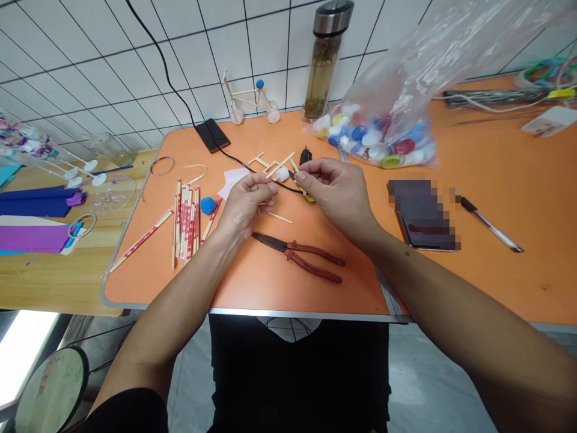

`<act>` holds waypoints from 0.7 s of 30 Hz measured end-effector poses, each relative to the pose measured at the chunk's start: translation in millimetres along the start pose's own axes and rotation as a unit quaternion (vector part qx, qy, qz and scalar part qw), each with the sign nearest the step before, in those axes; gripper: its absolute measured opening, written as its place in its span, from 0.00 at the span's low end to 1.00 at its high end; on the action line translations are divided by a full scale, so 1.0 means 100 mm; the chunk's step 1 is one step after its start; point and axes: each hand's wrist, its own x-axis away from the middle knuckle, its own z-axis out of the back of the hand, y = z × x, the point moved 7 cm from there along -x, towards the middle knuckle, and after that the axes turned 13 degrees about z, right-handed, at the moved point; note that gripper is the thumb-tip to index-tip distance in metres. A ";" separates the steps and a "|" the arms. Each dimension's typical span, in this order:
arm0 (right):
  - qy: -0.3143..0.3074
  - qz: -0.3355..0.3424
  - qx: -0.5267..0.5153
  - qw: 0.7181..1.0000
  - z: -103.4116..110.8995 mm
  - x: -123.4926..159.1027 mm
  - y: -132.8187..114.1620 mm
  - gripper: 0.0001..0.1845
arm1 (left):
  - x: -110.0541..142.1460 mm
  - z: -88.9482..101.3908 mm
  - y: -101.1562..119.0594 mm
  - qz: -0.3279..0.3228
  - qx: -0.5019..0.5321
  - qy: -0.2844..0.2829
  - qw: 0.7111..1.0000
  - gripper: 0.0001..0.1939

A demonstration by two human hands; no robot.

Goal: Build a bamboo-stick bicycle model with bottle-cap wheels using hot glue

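Observation:
My left hand (247, 201) pinches a thin wooden stick (285, 162) that points up and to the right. My right hand (340, 191) closes its fingertips on a short stick piece (294, 164), close to the first stick. Just behind lie a small frame of joined sticks (258, 159) and a white bottle cap (282, 174); whether these touch the held pieces I cannot tell. A glue gun (306, 155), black and yellow, is partly covered by my right hand. Below my hands rest needle-nose pliers (288, 246) with red handles and a loose stick (280, 217).
Wrapped chopsticks (187, 222) and a blue cap (208, 205) lie left. A stick bicycle model (252, 96) and a glass bottle (322, 66) stand by the wall. A bag of caps (378, 132), a phone (424, 216) and a pen (491, 224) are right. A black cord (166, 69) crosses the table.

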 end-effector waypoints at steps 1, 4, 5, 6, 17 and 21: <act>0.000 0.000 -0.007 1.000 -0.01 0.00 0.01 0.20 | 0.01 -0.06 -0.03 0.010 0.012 -0.022 1.000 0.23; -0.004 0.005 -0.018 1.000 -0.05 0.02 0.01 0.22 | 0.04 -0.18 -0.10 0.039 0.056 -0.057 0.996 0.23; -0.004 0.006 -0.020 1.000 -0.06 0.03 0.01 0.21 | 0.04 -0.20 -0.12 0.048 0.070 -0.062 0.994 0.22; -0.005 0.006 -0.022 1.000 -0.08 0.03 0.00 0.20 | 0.05 -0.22 -0.13 0.054 0.084 -0.067 0.993 0.21; -0.016 -0.011 -0.032 0.999 -0.18 0.08 0.04 0.16 | 0.05 -0.28 -0.20 0.077 0.159 -0.070 0.982 0.13; -0.027 -0.012 -0.024 0.999 -0.21 0.10 0.03 0.13 | 0.04 -0.28 -0.23 0.077 0.169 -0.062 0.981 0.14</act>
